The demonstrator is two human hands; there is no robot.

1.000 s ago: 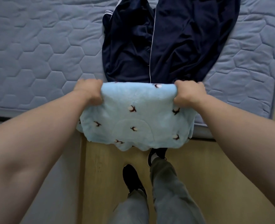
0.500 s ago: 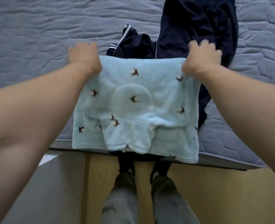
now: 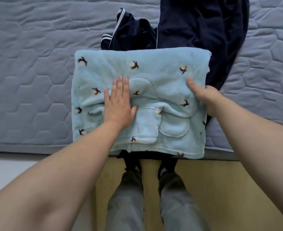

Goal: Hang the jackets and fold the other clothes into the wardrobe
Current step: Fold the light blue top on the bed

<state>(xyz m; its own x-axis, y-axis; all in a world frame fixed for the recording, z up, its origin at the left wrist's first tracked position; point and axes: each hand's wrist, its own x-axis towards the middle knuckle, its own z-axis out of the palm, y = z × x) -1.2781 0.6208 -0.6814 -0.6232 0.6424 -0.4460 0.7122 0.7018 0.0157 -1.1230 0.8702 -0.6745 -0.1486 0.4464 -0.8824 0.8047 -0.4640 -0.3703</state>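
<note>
Both hands have let go of the far corners since half a second ago. Now the left hand (image 3: 119, 105) lies flat, fingers spread, on the folded light-blue fleece (image 3: 154, 77), while the right hand (image 3: 202, 99) pinches its right edge. It sits on the mattress (image 3: 29, 64), overlapping the navy jacket (image 3: 195, 25).

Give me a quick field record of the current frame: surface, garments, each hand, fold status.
surface: grey quilted mattress
garment in work: light blue fleece garment, folded to a rough rectangle at the mattress's near edge
under and behind it: navy jacket, unfolded
left hand: open, flat, pressing on the fleece
right hand: gripping the fleece's right edge, thumb on top
fold status: not yet in wardrobe; wardrobe not in view
</note>
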